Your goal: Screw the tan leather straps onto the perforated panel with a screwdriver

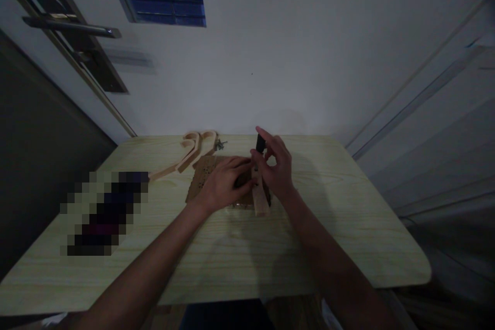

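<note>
My right hand [277, 166] is closed in a pinch around a screwdriver with a short black handle [260, 143]. The tool stands nearly upright over a pale wooden strip [260, 203]; its tip is hidden by my fingers. Dark holes or screw heads show on the strip's upper face. From the left, my left hand [226, 181] presses its thumb and fingers against the strip's edge, steadying it. Under the strip and my left hand lies a piece of brown cardboard [195, 188] dotted with small dark marks.
Curved wooden hooks [193, 152] lie behind the cardboard, beside a small pile of screws [221, 145]. On the left of the light wood table [340, 247] is a pixelated dark object [108, 211]. A white door with a handle [73, 27] rises behind.
</note>
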Tool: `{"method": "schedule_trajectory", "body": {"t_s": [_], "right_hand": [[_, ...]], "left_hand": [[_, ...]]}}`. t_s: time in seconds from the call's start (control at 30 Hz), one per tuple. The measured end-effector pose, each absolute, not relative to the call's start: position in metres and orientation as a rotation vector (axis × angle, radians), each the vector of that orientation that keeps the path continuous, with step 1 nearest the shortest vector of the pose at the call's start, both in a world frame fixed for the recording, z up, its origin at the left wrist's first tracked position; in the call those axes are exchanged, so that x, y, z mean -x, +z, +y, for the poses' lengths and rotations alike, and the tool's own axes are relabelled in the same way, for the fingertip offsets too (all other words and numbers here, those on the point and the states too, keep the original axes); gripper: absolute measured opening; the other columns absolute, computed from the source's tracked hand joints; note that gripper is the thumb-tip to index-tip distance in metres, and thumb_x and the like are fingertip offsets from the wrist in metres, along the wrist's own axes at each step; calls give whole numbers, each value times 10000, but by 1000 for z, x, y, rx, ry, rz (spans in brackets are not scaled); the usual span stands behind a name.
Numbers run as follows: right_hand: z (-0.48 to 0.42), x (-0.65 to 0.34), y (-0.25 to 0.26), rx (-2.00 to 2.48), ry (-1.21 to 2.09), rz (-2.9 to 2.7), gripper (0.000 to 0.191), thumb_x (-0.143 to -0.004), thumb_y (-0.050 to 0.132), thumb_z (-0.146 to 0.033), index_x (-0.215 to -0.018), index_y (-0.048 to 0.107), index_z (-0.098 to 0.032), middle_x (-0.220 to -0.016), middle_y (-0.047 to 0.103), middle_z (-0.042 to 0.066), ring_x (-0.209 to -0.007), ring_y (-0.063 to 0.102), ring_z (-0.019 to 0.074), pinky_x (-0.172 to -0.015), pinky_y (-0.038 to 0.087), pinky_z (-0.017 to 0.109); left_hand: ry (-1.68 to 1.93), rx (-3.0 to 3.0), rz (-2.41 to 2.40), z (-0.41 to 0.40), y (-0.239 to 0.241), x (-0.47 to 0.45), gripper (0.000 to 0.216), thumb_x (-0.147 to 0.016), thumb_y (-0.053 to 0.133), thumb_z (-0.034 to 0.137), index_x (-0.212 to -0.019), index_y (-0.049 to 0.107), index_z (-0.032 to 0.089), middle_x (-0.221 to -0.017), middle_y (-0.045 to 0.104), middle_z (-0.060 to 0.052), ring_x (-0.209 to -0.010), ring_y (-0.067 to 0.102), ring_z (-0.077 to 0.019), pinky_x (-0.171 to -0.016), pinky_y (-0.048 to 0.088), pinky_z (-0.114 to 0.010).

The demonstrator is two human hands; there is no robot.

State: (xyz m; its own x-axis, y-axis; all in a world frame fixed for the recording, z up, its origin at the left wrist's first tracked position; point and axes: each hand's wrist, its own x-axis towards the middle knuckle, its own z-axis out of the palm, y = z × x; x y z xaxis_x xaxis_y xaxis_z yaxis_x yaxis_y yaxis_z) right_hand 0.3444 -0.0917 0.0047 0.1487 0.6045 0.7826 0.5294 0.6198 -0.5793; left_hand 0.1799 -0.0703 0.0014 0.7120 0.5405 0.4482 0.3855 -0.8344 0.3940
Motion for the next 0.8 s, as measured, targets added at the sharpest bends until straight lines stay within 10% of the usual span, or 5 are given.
{"method": "schedule_trajectory", "body": {"t_s": [0.33,0.8], "right_hand": [[-99,-344,9,952,120,-1519,294,-969,448,-315,-1236,569,-284,-1132,680,50,-997,637,186,-759,542,353],[-92,-341,4,955,194,-1435,346,-858,627,-286,-1200,582,-306,-953,637,1,-746,587,129,-583,520,262]], "left_hand": [[809,-2652,728,-70,3,-180,400,-866,597,300,-1249,633,189,-1282,636,-120,-1190,581,-290,-1014,477,-506],[802,-2678,753,-71,3,-180,352,-869,601,303,-1194,657,179,-1250,652,-121,-1173,588,-294,-996,491,-500]]}}
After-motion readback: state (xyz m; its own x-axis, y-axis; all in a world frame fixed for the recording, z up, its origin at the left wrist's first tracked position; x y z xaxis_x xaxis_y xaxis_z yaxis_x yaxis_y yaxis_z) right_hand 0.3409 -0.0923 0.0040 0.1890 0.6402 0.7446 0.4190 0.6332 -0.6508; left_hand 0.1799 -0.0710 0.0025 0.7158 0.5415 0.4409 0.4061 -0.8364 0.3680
